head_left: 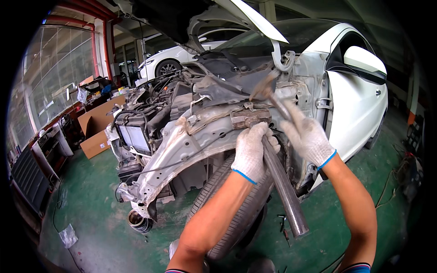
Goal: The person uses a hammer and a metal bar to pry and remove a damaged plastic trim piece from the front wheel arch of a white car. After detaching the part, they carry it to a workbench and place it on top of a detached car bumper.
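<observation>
My left hand [251, 152], in a white knit glove with blue trim, grips a sledgehammer [287, 195] high on its thick metal handle. Its blocky, worn head [250, 118] lies against the upper edge of the bare inner fender panel [170, 161] of a white car. In my right hand [309, 139], gloved alike, is a smaller hammer [265, 86], smeared by motion. Its head is raised just above and behind the sledgehammer's head. Below the panel shows the front tyre [218, 200], partly hidden by my left forearm.
The raised hood [255, 20] hangs over the exposed engine bay [150, 109]. To the right is the white front door [357, 113] with its mirror. A can [139, 221] and small tools [284, 230] lie on the green floor. A cardboard box [98, 127] stands at left.
</observation>
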The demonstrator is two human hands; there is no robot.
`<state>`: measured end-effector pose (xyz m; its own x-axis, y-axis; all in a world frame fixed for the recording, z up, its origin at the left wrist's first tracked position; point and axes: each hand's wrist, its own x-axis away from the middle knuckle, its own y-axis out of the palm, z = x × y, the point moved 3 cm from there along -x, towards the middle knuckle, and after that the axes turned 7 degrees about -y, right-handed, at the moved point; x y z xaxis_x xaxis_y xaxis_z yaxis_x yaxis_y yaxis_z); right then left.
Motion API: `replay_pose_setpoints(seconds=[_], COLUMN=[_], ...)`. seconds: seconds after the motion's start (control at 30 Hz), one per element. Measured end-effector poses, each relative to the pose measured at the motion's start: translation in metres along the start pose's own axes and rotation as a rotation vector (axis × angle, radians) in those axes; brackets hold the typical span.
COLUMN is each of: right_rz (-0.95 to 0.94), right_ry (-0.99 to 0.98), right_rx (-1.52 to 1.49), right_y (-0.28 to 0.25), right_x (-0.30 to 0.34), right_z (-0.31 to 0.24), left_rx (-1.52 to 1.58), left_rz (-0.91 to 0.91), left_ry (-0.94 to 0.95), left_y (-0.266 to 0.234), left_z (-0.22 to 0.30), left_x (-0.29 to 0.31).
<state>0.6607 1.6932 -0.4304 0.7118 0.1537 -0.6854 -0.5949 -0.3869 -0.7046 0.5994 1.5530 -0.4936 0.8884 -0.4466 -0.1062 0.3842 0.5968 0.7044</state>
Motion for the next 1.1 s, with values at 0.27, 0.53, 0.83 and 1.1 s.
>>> replay_pose_setpoints(seconds=[0.27, 0.53, 0.83, 1.1], right_rz=[0.379, 0.044, -0.146, 0.042], right_ry=[-0.110, -0.020, -0.041, -0.070], right_rx=[-0.179, 0.025, 0.186, 0.007], right_y=[-0.008, 0.004, 0.003, -0.008], right_x=[0.005, -0.003, -0.012, -0.011], right_z=[0.000, -0.003, -0.004, 0.001], left_rx=[-0.014, -0.026, -0.068, -0.044], left_rz=[-0.004, -0.097, -0.076, -0.070], left_ry=[-0.005, -0.016, -0.034, 0.012], left_y=[0.002, 0.000, -0.003, -0.005], left_z=[0.000, 0.001, -0.002, 0.000], left_x=[-0.002, -0.008, -0.008, -0.008])
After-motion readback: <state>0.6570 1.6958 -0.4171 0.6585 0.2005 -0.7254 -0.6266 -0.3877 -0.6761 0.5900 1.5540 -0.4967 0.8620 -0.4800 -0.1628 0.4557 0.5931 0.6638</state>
